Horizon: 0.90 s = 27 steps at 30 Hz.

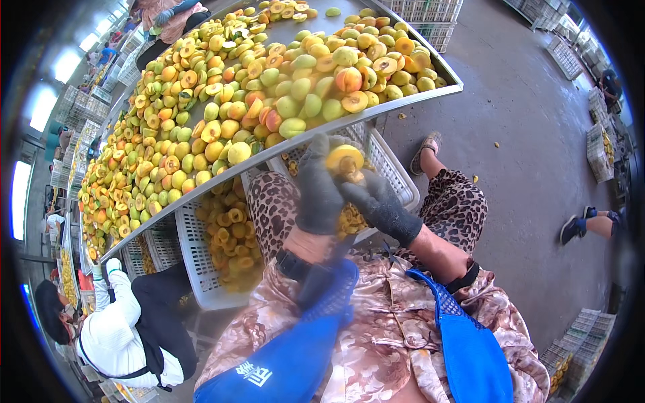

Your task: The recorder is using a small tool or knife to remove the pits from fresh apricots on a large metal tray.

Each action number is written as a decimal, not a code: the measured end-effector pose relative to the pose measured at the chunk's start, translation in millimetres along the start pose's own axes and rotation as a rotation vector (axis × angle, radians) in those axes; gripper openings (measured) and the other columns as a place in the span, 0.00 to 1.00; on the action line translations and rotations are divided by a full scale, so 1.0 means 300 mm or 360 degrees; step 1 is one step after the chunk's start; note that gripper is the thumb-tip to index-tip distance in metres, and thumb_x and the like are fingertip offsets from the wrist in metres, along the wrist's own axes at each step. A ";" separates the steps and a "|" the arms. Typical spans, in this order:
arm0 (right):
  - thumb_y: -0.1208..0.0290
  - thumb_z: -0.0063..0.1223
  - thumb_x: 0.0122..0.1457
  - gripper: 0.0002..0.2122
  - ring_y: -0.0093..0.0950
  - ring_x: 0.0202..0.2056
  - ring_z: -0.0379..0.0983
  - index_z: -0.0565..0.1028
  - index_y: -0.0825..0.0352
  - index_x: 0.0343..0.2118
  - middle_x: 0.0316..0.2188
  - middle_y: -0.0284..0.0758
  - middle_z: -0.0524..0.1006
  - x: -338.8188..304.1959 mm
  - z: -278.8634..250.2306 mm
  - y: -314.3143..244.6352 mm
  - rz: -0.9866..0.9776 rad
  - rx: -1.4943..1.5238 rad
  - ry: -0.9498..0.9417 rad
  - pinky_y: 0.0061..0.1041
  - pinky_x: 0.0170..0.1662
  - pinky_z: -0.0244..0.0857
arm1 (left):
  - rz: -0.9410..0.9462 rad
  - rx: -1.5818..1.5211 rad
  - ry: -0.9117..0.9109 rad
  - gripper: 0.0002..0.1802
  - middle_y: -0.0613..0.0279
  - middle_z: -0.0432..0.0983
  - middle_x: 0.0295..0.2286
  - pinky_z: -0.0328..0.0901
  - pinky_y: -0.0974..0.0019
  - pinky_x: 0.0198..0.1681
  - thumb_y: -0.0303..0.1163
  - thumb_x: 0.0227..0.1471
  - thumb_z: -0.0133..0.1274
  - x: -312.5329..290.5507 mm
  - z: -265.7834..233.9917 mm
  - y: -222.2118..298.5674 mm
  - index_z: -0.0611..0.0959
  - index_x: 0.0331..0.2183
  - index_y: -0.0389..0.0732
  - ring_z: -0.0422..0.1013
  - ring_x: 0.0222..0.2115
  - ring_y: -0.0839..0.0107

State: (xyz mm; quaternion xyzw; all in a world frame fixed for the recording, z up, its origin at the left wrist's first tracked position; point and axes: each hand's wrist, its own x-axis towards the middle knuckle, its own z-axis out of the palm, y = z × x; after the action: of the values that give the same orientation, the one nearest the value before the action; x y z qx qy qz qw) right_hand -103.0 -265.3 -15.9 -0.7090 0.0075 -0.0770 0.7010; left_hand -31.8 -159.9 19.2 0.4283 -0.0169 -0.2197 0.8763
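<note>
Both my hands wear dark grey gloves and meet over my lap, just below the table's near edge. My left hand [316,191] is closed around a cut yellow apricot [344,156], its flesh facing up. Against the fruit, my right hand [384,207] is closed with its fingers at a brownish, pit-like piece [351,170]; blur and the fingers hide just how it is gripped. Directly beyond, a metal-rimmed table [289,144] bears a heap of whole and halved apricots [222,114], green to orange. Under my hands, a white plastic crate [396,161] contains yellow fruit pieces.
Left of my legs, another white crate [190,252] contains apricot halves [235,238]. A person in white [117,329] works at the table's left corner; another person's gloved hand [164,17] is at the far side. Stacked crates [430,20] stand beyond the table.
</note>
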 end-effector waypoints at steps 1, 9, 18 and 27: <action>0.66 0.54 0.61 0.14 0.26 0.37 0.74 0.75 0.74 0.41 0.34 0.39 0.79 0.001 -0.003 0.000 -0.0014 0.0020 0.0013 0.28 0.43 0.67 | 0.0029 0.0029 0.0037 0.22 0.58 0.74 0.29 0.70 0.68 0.28 0.49 0.64 0.43 -0.002 0.008 0.001 0.75 0.39 0.36 0.72 0.24 0.68; 0.66 0.49 0.63 0.14 0.26 0.39 0.73 0.74 0.75 0.42 0.36 0.37 0.79 -0.024 0.004 -0.046 0.0185 0.0190 -0.0043 0.27 0.44 0.66 | 0.0328 0.0292 -0.0109 0.21 0.60 0.75 0.29 0.69 0.72 0.30 0.45 0.63 0.46 -0.018 0.026 0.005 0.79 0.34 0.35 0.72 0.25 0.72; 0.67 0.49 0.62 0.10 0.21 0.31 0.69 0.75 0.70 0.36 0.27 0.29 0.73 -0.057 0.025 -0.090 0.0201 -0.0144 -0.0294 0.26 0.33 0.64 | 0.0631 0.0545 -0.0038 0.18 0.62 0.77 0.24 0.69 0.70 0.30 0.38 0.61 0.48 -0.015 0.026 0.017 0.81 0.26 0.35 0.73 0.24 0.74; 0.64 0.50 0.63 0.13 0.17 0.32 0.68 0.70 0.64 0.46 0.34 0.28 0.72 -0.098 0.000 -0.026 0.0630 0.0888 -0.0430 0.18 0.31 0.62 | 0.0210 0.0241 -0.0797 0.22 0.53 0.75 0.22 0.66 0.69 0.28 0.40 0.60 0.52 -0.001 -0.021 0.079 0.77 0.19 0.35 0.72 0.24 0.66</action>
State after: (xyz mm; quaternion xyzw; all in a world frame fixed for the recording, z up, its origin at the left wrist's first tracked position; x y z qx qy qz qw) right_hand -133.0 -261.8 -11.2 -0.4791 0.0306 0.1555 0.8633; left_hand -22.0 -142.3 33.2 0.4230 -0.2774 -0.2595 0.8227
